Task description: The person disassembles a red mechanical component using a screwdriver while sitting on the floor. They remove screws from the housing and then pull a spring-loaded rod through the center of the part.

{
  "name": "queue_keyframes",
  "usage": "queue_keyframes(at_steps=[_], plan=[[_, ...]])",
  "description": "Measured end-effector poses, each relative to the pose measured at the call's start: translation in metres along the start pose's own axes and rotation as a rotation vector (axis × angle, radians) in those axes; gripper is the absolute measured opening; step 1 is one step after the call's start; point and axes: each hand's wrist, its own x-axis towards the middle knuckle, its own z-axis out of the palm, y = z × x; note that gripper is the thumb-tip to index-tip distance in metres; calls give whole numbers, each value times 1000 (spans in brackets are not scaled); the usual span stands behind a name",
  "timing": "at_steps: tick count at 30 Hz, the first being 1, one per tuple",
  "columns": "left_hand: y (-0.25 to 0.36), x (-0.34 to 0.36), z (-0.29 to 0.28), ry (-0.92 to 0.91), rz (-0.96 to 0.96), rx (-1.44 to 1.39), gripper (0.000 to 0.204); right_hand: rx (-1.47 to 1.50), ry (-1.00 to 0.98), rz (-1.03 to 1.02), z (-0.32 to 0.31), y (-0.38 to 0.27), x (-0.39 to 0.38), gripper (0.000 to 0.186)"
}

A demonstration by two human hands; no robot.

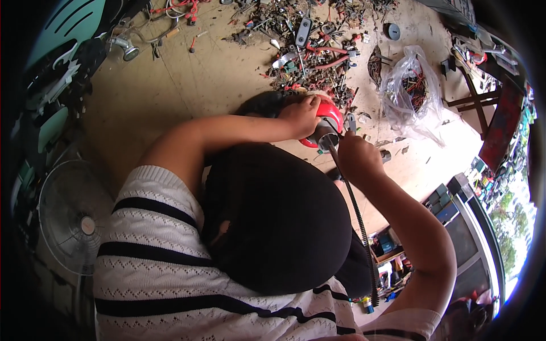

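My left hand (302, 116) grips the top left of a red, rounded object (331, 111) resting low on the floor beside my leg. A metal cylinder (326, 138) with a grey collar sticks out of it toward me. My right hand (357, 154) is closed just right of the cylinder, around a thin dark tool or part that I cannot make out clearly. A long dark ribbed cord or strip (357, 213) runs from near the cylinder down past my right forearm. A grey flat piece (350, 122) lies beside the red object.
Scattered small scrap (267, 20) covers the upper floor, with red-handled pliers (333, 62), a grey bar (303, 31) and a grey disc (393, 31). A plastic bag of wires (410, 94) lies to the right. A fan (68, 216) stands at left; piled parts and a red panel (500, 131) line the edges.
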Motion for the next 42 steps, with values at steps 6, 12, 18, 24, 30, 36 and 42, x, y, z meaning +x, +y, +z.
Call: queue_keyframes(at_steps=[6,12,18,24,30,36,42], plan=[[15,2,-13,-52,64,-49,62,1043,-176,534,-12,13,7,32],[-15,3,0,66,40,-62,68,-43,164,93,-43,-27,-11,21],[-1,7,3,48,122,12,64,203,183,91,-54,-24,-25,23],[-8,6,0,19,78,-26,66,378,148,212,-48,-24,-16,26],[-11,5,3,36,102,-7,67,-73,282,28,-34,-28,-15,31],[-13,7,5,35,97,10,66,-11,372,30,-38,-20,-16,24],[-22,9,11,93,177,11,66,-74,571,0,-26,-27,-17,14]])
